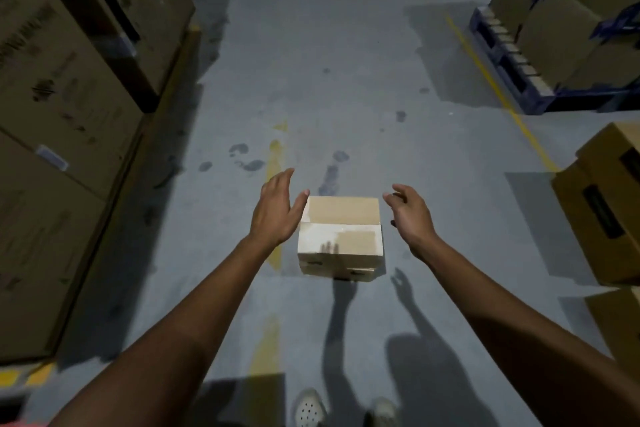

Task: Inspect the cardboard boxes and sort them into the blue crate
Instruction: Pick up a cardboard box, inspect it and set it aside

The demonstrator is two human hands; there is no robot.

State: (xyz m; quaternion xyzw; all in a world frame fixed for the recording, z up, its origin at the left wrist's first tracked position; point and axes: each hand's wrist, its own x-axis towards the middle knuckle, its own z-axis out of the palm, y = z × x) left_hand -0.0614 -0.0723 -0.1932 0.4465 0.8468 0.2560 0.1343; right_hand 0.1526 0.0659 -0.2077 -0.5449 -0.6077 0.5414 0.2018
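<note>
A small closed cardboard box (341, 236) sits on the grey floor in the middle of the aisle, flaps shut, with pale tape across its top. My left hand (275, 210) hovers at the box's left edge, fingers spread, thumb close to the far left corner. My right hand (410, 213) is a little off the box's right side, fingers apart and slightly curled. Neither hand holds anything. No blue crate is in view.
Tall stacked cartons (59, 135) line the left side. More cartons on a blue pallet (512, 69) stand at the far right. Two brown boxes (602, 204) lie near right. Yellow floor lines (498, 94) mark the aisle. My shoes (308, 409) show at the bottom.
</note>
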